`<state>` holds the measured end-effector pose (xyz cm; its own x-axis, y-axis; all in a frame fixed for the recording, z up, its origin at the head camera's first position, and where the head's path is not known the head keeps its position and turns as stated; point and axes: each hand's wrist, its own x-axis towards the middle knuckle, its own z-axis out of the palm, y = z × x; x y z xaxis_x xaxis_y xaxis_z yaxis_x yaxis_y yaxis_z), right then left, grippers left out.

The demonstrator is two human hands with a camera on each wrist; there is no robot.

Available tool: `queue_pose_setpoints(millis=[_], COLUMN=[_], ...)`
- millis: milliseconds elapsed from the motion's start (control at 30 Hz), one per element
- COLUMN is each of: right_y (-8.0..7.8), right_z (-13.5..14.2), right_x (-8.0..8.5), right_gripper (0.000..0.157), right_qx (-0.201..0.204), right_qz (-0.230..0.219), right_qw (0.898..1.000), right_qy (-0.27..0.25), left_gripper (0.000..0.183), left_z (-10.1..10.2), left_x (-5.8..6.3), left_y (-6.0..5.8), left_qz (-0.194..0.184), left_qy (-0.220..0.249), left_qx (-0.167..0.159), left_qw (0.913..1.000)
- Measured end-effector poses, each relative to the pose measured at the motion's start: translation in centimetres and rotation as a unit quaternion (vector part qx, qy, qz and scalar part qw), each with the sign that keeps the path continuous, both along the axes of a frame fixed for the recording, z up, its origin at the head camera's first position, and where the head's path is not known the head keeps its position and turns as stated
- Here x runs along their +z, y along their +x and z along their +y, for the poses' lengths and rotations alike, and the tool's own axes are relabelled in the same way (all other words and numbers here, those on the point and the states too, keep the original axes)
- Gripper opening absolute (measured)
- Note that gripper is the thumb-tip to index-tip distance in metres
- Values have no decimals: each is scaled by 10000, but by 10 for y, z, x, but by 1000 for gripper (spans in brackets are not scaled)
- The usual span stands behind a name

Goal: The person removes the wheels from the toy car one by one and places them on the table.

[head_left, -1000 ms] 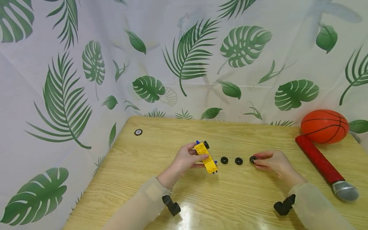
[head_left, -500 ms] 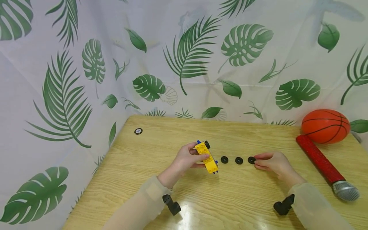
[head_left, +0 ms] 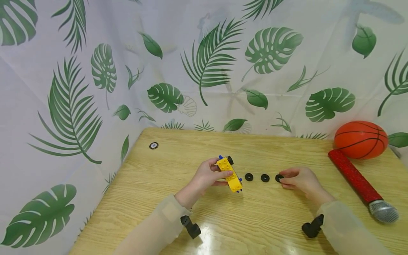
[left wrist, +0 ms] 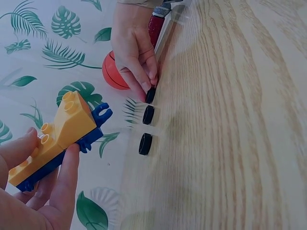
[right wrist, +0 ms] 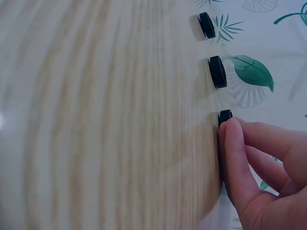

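Note:
My left hand (head_left: pixel 208 175) grips a toy car of yellow and blue building blocks (head_left: pixel 230 176), thumb on the studded yellow top and fingers underneath. One black wheel (head_left: pixel 230 160) is fitted on its far side, and blue clips (left wrist: pixel 101 115) stick out at the end. My right hand (head_left: pixel 301 180) pinches a black toy tire (head_left: pixel 279 178) between thumb and fingertips, down at the tabletop. Its near side is partly covered by the fingertips (right wrist: pixel 233 129). Two more tires, a middle one (head_left: pixel 265 178) and a left one (head_left: pixel 249 177), lie flat in line with it.
On the right of the wooden table (head_left: pixel 248 219) lie a red glittery microphone (head_left: pixel 355 177) and an orange basketball-patterned ball (head_left: pixel 361 140). A black-and-white poker chip (head_left: pixel 154 145) lies at the back left. A leaf-patterned sheet (head_left: pixel 216 117) hangs behind and to the left.
The right hand has shifted its tire slightly left, into line with the other two, and its fingers still pinch it. The left hand and toy car have barely moved.

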<state>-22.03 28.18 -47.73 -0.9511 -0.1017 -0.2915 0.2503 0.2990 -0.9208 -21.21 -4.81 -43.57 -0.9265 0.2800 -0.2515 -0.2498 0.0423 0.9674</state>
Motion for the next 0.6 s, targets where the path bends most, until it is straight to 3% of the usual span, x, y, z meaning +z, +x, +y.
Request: queue_pose_setpoints(millis=[433,600], right_y=[2,1], right_z=[3,6], right_x=[2,4], right_gripper=[50,51], right_qx=[89,-46], right_qz=[-58,-41], right_qw=[9999,9998], right_qy=[-110,-213], left_gripper=[54,65], left_z=[0,-1], left_x=[0,0], left_y=[-1,-1], left_qz=[35,44], left_qy=[34,47], left_qx=[-85,-124], left_qw=[10000,9999])
